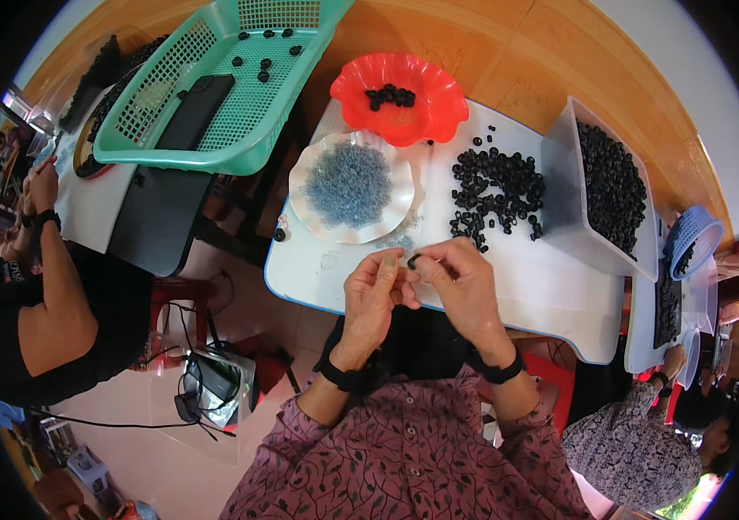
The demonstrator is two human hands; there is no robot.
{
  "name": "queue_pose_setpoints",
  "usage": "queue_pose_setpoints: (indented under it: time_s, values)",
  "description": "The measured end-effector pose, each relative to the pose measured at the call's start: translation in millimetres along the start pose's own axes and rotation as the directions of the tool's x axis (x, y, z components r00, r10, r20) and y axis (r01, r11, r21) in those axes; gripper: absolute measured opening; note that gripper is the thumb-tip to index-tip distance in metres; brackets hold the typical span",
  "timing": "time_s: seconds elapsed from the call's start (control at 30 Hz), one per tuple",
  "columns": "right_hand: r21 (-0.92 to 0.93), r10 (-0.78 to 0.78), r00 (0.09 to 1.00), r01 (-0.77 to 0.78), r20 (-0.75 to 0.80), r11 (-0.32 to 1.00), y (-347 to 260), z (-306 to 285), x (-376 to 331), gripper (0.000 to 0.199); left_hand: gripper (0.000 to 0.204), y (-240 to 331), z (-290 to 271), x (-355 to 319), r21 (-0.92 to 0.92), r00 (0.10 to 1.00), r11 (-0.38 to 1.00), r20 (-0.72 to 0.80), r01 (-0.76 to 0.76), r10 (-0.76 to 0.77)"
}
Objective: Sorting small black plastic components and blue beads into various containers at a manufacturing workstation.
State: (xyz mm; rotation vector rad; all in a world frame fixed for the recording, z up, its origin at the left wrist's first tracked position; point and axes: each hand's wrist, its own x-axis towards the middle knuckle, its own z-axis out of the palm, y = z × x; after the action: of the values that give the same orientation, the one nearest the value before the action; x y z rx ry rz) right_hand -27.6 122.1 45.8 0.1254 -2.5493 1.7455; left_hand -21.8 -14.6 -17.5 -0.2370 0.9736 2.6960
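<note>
Over the near edge of the white table, my two hands meet with their fingertips almost touching. My right hand pinches a small black ring-like part between thumb and finger. Beside it, my left hand is closed in a pinch; whatever lies between its fingertips is too small to make out. Just beyond the left hand is a white wavy-rimmed plate heaped with tiny clear bluish pieces. Past my right hand, many loose small black parts are spread on the tabletop.
A red wavy-rimmed bowl holding black parts stands at the back. To the right is a pale bin full of black parts. A green basket with a black phone-like object sits at far left. Other people work on both sides.
</note>
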Motion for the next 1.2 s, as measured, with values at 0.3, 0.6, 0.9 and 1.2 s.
queue_pose_setpoints:
  time_s: [0.3,0.6,0.9,1.2]
  values:
    - [0.137,0.165,0.985,-0.157,-0.050,0.978,-10,-30,110,0.022,0.025,-7,-14,5,0.099,0.999,0.994,0.024,-0.048,0.046]
    - [0.385,0.187,0.979,-0.142,-0.082,0.912,20,-46,166,0.022,0.023,-9,-14,6,0.093,0.999,0.995,0.028,-0.047,0.045]
    - [-0.062,0.172,0.968,-0.186,-0.182,0.981,-6,-92,99,0.023,0.021,-7,-15,4,0.103,0.998,0.993,0.027,-0.057,0.055]
    - [-0.449,0.002,0.981,-0.090,-0.193,0.889,63,-83,15,0.015,0.019,-9,-14,4,0.126,0.997,0.990,0.039,-0.070,0.066]
